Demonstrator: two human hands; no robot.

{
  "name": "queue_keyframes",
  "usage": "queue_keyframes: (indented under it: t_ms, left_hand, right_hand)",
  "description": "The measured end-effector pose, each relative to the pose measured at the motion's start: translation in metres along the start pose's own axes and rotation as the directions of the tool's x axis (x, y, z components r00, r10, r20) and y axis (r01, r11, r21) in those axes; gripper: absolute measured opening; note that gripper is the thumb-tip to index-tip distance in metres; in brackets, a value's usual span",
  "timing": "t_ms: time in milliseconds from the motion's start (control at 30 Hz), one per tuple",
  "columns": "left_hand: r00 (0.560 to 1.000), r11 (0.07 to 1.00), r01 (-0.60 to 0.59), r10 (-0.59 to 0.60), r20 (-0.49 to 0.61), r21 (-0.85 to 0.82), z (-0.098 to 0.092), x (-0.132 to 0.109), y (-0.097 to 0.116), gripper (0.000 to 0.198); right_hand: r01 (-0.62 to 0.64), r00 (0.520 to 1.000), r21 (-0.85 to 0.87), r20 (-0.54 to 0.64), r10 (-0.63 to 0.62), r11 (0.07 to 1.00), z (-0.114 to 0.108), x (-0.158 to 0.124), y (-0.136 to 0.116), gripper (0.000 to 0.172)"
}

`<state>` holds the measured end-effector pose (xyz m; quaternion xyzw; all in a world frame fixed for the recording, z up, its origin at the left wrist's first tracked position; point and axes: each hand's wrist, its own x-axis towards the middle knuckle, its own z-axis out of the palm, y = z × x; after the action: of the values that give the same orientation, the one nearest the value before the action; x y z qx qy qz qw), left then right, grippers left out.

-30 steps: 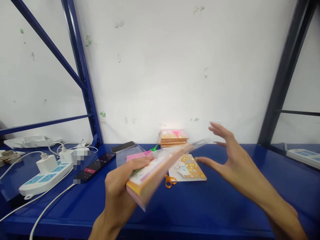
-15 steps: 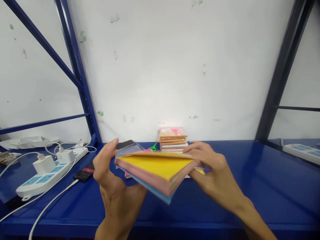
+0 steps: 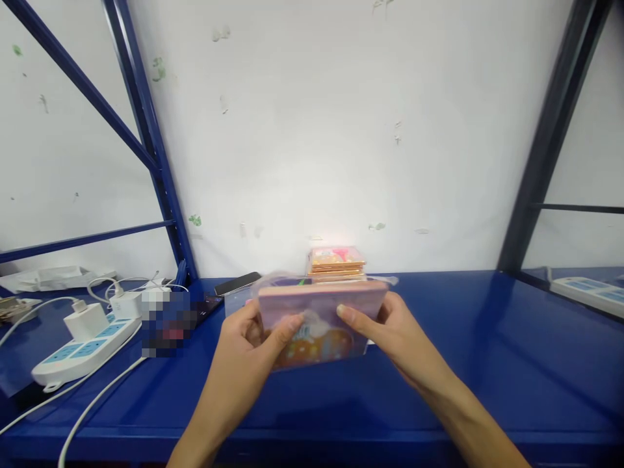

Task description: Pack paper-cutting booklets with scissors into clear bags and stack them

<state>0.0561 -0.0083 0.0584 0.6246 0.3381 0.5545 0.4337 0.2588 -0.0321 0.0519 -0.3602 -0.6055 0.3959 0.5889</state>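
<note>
Both hands hold a small notebook point(image 3: 316, 344) with a lilac, cartoon-printed cover, raised above the blue table. My left hand point(image 3: 248, 354) grips its left side, thumb pressed on the cover. Closed on the right side is my right hand point(image 3: 390, 331), its thumb also lying on the cover. Clear plastic film point(image 3: 280, 278) shows along the notebook's upper edge; how it is joined to the notebook I cannot tell. Behind stands a stack of similar thin notebooks point(image 3: 336, 263) against the wall, partly hidden by the held one.
On the left, a white power strip point(image 3: 92, 348) with plugged chargers and cables lies on the blue table point(image 3: 463, 364). A dark phone point(image 3: 238, 283) rests near the wall. A blurred-out patch covers another device. Blue metal posts point(image 3: 151, 130) rise at both sides.
The notebook has been tilted so its printed cover faces me instead of its coloured page edges. My left hand has turned over, its thumb now on the cover; both hands have closed in.
</note>
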Motion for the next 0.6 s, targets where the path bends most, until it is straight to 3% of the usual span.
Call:
queue_keyframes:
  t_ms: [133, 233, 333, 400, 600]
  left_hand:
    - [0.999, 0.993, 0.049, -0.049, -0.002, -0.103, -0.003, 0.008, -0.008, 0.041]
    - [0.996, 0.981, 0.067, -0.077, -0.05, -0.182, -0.011, 0.015, -0.014, 0.047]
    - [0.983, 0.974, 0.053, -0.089, -0.159, -0.218, -0.024, 0.02, -0.016, 0.047]
    - [0.967, 0.972, 0.05, -0.104, -0.231, -0.23, -0.032, 0.022, -0.013, 0.047]
    - [0.949, 0.962, 0.099, -0.168, -0.265, -0.255, -0.041, 0.021, 0.003, 0.045]
  right_hand:
    - [0.017, 0.996, -0.115, 0.086, -0.007, 0.993, -0.004, 0.005, 0.006, 0.041]
    - [0.065, 0.983, -0.329, 0.185, -0.003, 0.942, -0.013, 0.006, 0.01, 0.044]
    - [0.122, 0.957, -0.646, 0.277, 0.082, 0.754, -0.023, 0.004, 0.015, 0.041]
    - [0.14, 0.95, -0.786, 0.279, 0.143, 0.603, -0.025, 0.002, 0.023, 0.038]
    - [0.125, 0.971, -0.934, 0.185, 0.152, 0.336, -0.005, -0.001, 0.05, 0.039]
